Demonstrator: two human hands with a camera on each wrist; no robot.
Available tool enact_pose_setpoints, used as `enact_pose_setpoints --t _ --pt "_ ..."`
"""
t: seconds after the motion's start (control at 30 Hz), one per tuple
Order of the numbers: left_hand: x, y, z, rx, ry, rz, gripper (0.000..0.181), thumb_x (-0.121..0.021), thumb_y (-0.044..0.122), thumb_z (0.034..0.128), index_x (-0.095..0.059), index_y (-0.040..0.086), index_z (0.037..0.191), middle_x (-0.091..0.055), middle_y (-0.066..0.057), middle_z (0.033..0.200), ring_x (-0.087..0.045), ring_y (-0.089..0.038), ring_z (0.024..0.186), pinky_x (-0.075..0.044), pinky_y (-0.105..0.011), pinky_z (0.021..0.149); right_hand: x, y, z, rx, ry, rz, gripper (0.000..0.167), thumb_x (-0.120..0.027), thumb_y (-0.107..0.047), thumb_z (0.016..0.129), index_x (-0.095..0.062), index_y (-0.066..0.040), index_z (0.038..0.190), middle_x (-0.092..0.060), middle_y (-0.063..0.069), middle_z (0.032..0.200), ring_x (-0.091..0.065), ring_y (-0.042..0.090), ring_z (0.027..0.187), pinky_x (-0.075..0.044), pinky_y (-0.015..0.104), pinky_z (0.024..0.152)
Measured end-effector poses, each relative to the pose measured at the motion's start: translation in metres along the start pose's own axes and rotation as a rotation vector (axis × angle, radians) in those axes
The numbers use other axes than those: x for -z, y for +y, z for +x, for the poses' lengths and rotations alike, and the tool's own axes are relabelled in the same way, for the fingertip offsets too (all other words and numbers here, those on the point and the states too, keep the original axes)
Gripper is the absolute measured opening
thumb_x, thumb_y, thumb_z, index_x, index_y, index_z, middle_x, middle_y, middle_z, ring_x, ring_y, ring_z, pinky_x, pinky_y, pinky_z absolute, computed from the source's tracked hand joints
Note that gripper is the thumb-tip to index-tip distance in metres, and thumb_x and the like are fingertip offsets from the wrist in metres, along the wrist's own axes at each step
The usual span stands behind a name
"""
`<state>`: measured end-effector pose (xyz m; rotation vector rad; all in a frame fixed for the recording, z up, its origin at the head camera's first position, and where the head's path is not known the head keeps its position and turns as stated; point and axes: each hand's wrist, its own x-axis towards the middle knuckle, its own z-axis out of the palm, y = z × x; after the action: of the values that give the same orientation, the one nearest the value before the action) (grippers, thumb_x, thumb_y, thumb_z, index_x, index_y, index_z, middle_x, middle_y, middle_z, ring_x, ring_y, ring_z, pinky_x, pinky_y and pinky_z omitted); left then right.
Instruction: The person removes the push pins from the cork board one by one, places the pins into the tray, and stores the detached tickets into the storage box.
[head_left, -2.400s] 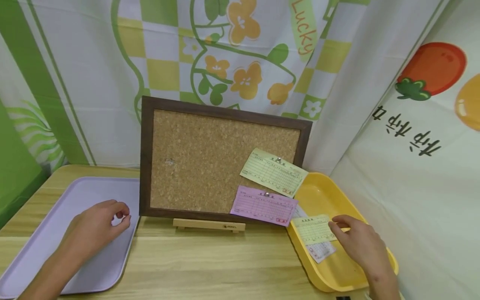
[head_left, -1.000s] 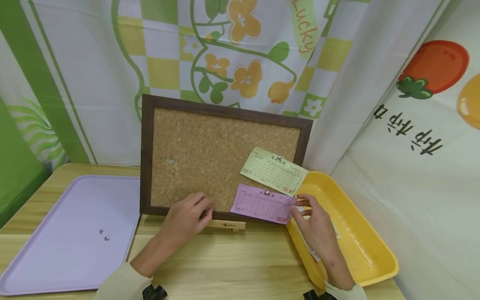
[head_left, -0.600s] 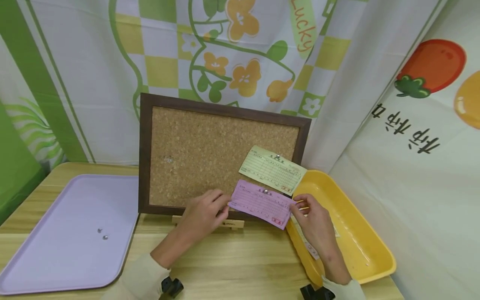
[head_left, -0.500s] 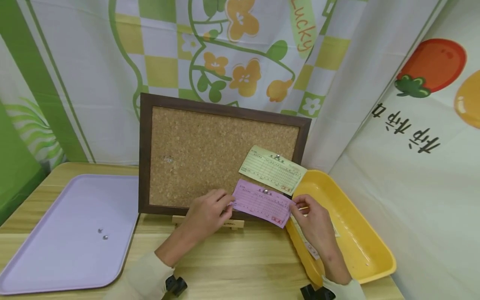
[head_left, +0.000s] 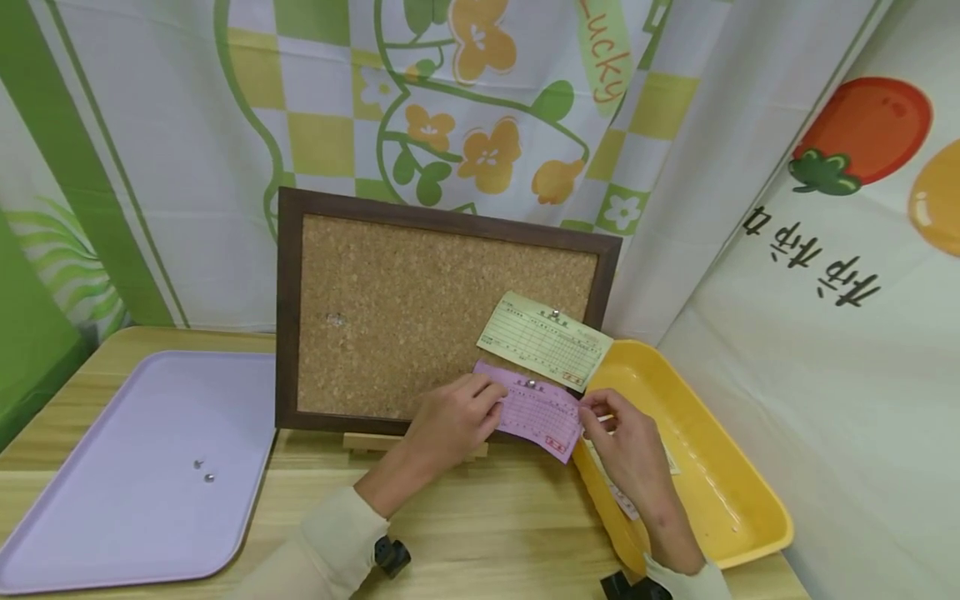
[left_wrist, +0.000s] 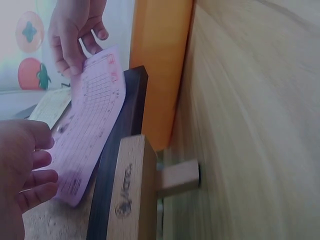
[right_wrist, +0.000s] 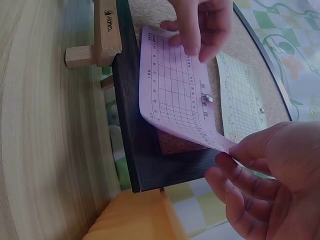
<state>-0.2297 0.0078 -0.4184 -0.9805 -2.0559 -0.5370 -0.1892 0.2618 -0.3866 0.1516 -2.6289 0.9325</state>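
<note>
A framed cork board point(head_left: 397, 325) leans on a small wooden stand. Near its lower right corner, a silver pushpin point(head_left: 532, 384) goes through the top of a pink receipt slip point(head_left: 538, 419). My right hand point(head_left: 633, 450) pinches the slip's right edge between thumb and finger, lifting that end off the board, as the right wrist view shows. Over the slip's left part is my left hand point(head_left: 453, 421), fingers loosely bent; the right wrist view shows nothing gripped in them. A pale green slip point(head_left: 546, 342) is pinned just above with another silver pushpin point(head_left: 555, 314).
At the right stands a yellow tray point(head_left: 731, 492) with loose slips point(head_left: 622, 502), partly hidden by my right hand. On the left, a purple tray point(head_left: 142, 525) bears two loose pushpins point(head_left: 209, 477). A patterned curtain point(head_left: 322, 100) hangs behind the board.
My left hand has come from the purple tray, by the slip's left edge, rightward over the slip. My right hand has left the yellow tray and taken the slip's right edge. Two pushpins now show on the purple tray.
</note>
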Motion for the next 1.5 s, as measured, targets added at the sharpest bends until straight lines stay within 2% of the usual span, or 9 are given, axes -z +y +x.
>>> enact_pose_setpoints --t 0.2,0.3,0.57,1.03,1.27,1.5 --pt "-0.01 0.006 0.013 -0.006 0.011 0.004 0.013 -0.075 0.007 0.089 -0.072 0.007 0.101 -0.069 -0.004 0.098 -0.068 -0.014 0.082 -0.056 -0.023 0.067 0.003 -0.002 -0.002 0.019 -0.02 0.022 0.005 -0.066 -0.013 0.101 -0.069 -0.012 0.105 -0.069 0.003 0.091 -0.07 0.021 0.078 -0.056 0.031 0.07" --pt "-0.013 0.009 0.018 -0.005 0.018 0.014 0.013 -0.076 0.008 0.0895 -0.073 0.006 0.102 -0.068 -0.003 0.094 -0.067 -0.013 0.079 -0.055 -0.022 0.064 0.004 -0.001 -0.003 0.031 -0.023 0.032 0.006 -0.066 -0.012 0.102 -0.07 -0.012 0.106 -0.069 0.003 0.092 -0.07 0.025 0.08 -0.056 0.033 0.072" --pt "-0.022 0.015 0.027 -0.033 0.006 0.122 0.007 -0.073 0.01 0.0918 -0.071 0.007 0.098 -0.059 -0.003 0.085 -0.058 -0.012 0.066 -0.047 -0.023 0.054 0.009 0.001 -0.006 0.083 -0.022 0.023 0.008 -0.066 -0.008 0.101 -0.069 -0.012 0.107 -0.069 0.002 0.093 -0.07 0.021 0.079 -0.057 0.033 0.072" --pt "-0.029 0.017 0.033 0.009 0.009 0.141 0.006 -0.074 0.014 0.0934 -0.071 0.009 0.092 -0.059 -0.001 0.083 -0.055 -0.009 0.061 -0.041 -0.02 0.047 0.013 -0.004 -0.01 0.127 -0.031 0.024 0.01 -0.065 -0.006 0.101 -0.07 -0.011 0.107 -0.069 -0.001 0.092 -0.066 0.013 0.077 -0.055 0.029 0.067" --pt "-0.028 0.017 0.035 0.028 -0.012 0.142 0.005 -0.073 0.015 0.0943 -0.073 0.01 0.093 -0.06 -0.001 0.084 -0.057 -0.009 0.063 -0.044 -0.021 0.049 0.014 -0.005 -0.011 0.14 -0.034 0.031 0.009 -0.065 -0.007 0.101 -0.07 -0.011 0.107 -0.07 -0.001 0.093 -0.067 0.016 0.078 -0.055 0.029 0.067" --pt "-0.029 0.017 0.036 0.018 -0.015 0.165 0.006 -0.072 0.014 0.0947 -0.073 0.01 0.09 -0.058 0.0 0.082 -0.053 -0.008 0.06 -0.041 -0.02 0.046 0.013 -0.006 -0.012 0.129 -0.042 0.052 0.009 -0.065 -0.007 0.101 -0.071 -0.012 0.106 -0.07 0.0 0.094 -0.068 0.02 0.08 -0.055 0.029 0.068"
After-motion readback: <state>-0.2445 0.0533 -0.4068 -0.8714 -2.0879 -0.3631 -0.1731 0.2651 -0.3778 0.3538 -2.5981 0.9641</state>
